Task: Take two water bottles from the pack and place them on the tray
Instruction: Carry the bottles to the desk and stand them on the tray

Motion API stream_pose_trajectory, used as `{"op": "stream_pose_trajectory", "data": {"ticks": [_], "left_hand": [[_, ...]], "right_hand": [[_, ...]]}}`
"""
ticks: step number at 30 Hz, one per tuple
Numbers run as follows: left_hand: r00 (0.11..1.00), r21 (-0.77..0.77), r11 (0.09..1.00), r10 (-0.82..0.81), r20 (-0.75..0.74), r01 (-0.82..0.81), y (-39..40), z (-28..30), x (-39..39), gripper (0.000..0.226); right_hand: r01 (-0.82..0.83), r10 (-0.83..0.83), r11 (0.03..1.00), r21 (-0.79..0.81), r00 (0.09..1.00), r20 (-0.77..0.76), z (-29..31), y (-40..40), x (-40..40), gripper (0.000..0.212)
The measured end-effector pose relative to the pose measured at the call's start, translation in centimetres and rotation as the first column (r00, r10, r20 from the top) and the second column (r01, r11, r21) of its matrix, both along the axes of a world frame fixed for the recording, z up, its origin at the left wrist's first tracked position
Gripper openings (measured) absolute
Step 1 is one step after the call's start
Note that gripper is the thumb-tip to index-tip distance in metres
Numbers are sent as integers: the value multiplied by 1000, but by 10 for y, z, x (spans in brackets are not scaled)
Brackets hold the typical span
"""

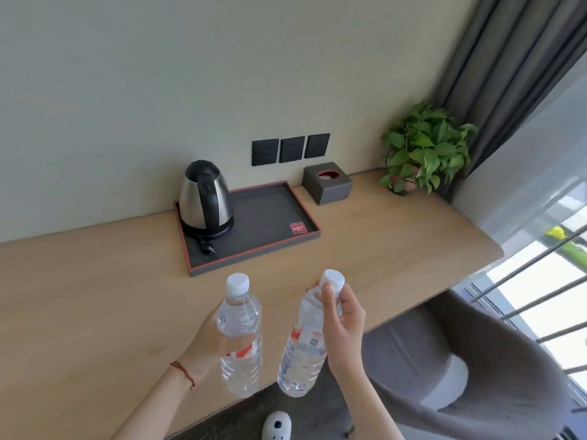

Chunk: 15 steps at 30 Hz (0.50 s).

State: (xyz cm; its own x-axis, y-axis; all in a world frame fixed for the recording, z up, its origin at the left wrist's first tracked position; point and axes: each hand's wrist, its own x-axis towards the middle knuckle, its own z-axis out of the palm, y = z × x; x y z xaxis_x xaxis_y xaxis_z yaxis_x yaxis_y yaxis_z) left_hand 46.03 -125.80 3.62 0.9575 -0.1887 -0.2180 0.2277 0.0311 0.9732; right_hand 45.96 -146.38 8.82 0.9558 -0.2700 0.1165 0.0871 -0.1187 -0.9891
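Observation:
I hold two clear water bottles with white caps above the front edge of the wooden desk. My left hand (208,339) grips the left bottle (241,319) around its middle. My right hand (344,325) grips the right bottle (303,354) near its neck. Both bottles are upright, slightly tilted. The dark grey tray (270,217) with a red rim lies farther back on the desk, against the wall. A steel kettle (205,196) stands on the tray's left part, and a small red card (298,228) lies at its right. No pack is in view.
A grey tissue box (327,184) stands right of the tray, with a potted plant (422,150) beyond it near the curtain. Three wall sockets (290,149) sit above the desk (95,296). A grey chair (460,369) is at the lower right.

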Motion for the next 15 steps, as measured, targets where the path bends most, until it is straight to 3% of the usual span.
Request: {"op": "stream_pose_trajectory", "data": {"ticks": [4, 6, 10, 15], "left_hand": [[993, 66, 992, -112, 40, 109, -32, -3, 64, 22], [985, 58, 983, -173, 10, 173, -42, -9, 90, 25], [985, 107, 979, -173, -27, 175, -52, -16, 128, 38], [982, 159, 971, -168, -91, 181, -66, -10, 153, 48]], "right_hand": [[-23, 22, 998, -65, 999, -27, -15, -21, 62, 30], [-45, 42, 992, -122, 999, -22, -21, -32, 89, 31], [-118, 120, 967, -228, 993, -5, -34, -50, 138, 43], [-258, 267, 922, -289, 964, -9, -44, -63, 180, 42]]}}
